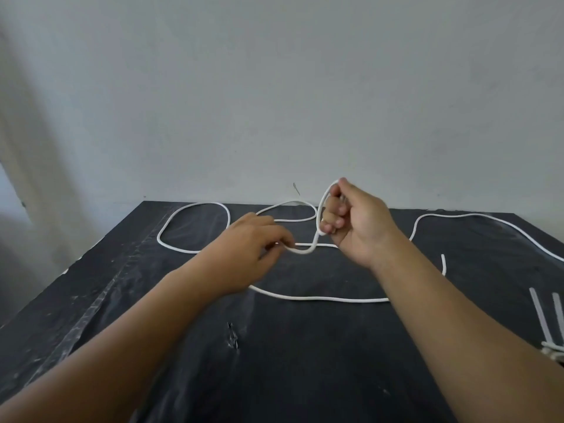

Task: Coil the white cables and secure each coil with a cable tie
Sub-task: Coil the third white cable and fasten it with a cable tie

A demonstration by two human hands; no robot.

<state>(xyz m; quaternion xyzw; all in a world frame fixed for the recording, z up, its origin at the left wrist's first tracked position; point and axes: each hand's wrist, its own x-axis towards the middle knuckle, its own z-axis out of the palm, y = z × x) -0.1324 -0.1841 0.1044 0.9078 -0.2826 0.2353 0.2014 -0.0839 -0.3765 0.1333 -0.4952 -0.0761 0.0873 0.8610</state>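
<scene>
The person is only starting; the right hand (358,222) is gripping one small loop of white cable (317,298), the left hand (253,242) pinching the next stretch; most is sprawling across the table (274,361); ties (547,322) are lying unused.

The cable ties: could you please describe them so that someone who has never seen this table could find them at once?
Start at the black table and follow its right edge toward the person. The cable ties lie there, outside the right forearm. Unlike the round white cable looping across the tabletop, they are short, flat, straight, pale strips bunched together at their near ends.
</scene>
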